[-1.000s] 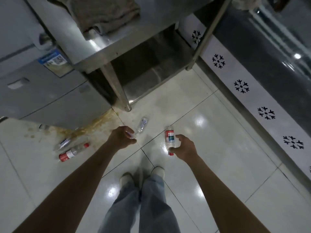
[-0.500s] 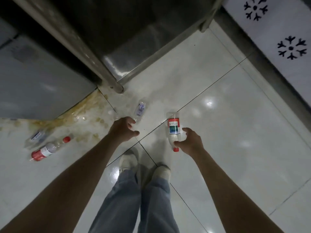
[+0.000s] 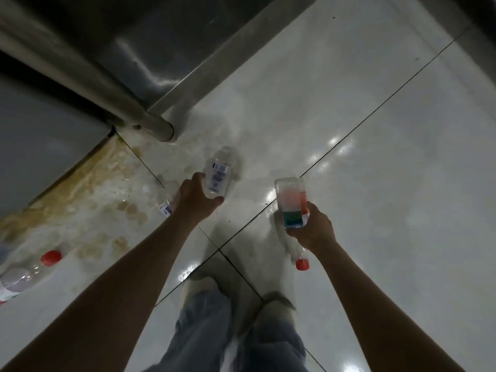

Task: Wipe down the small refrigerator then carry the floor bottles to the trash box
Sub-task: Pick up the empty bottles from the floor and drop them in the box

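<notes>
My right hand (image 3: 312, 228) grips a clear bottle (image 3: 292, 208) with a red and blue label, its red cap pointing back at me and its base pointing away. My left hand (image 3: 196, 201) reaches down with fingers and thumb spread around the near end of a clear bottle (image 3: 218, 175) with a white and blue label, which lies on the floor tiles. A scrap of another clear bottle's label (image 3: 165, 210) peeks out left of that wrist. Another red-capped bottle (image 3: 18, 275) lies at the far left edge.
A steel table leg (image 3: 158, 127) stands on the floor just beyond the bottles, with the grey refrigerator side (image 3: 40, 146) to its left. A brown stain (image 3: 88, 181) spreads along the refrigerator's base. My shoes (image 3: 204, 288) stand below the hands.
The view has dropped closer to the floor. My left hand has moved onto the white-labelled bottle. My right hand keeps hold of the red-capped bottle.
</notes>
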### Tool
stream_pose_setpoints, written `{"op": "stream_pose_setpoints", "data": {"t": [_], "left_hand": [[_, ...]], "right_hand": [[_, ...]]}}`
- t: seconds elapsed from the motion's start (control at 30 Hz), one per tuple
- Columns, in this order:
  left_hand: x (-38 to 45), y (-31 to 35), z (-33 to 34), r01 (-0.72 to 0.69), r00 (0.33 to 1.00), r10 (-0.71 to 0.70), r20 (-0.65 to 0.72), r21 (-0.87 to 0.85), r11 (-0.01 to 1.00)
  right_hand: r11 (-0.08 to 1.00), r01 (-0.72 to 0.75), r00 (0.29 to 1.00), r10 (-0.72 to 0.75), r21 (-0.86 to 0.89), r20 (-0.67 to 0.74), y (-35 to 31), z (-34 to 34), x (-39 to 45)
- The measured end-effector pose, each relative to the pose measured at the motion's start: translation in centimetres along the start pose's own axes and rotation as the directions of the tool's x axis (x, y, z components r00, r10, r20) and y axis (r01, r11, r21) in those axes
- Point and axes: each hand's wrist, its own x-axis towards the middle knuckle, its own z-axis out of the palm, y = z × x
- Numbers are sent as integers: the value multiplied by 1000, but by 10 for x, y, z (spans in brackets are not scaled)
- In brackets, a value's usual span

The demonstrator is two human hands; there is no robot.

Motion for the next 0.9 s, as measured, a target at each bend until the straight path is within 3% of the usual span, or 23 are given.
{"op": "stream_pose_setpoints", "data": {"t": [0.23, 0.5, 0.9], "left_hand": [[40, -7, 27, 32, 999, -32, 14, -18, 999], [44, -6, 35, 36, 999, -37, -4, -56, 998], [-38, 20, -32, -1, 1000, 3, 24, -110, 994]], "right_hand": [[992, -88, 990, 97, 96, -103, 3, 30, 32], [992, -97, 977, 109, 75, -183, 5, 30, 39], [988, -13, 982, 41, 151, -184, -8, -29, -53]]}}
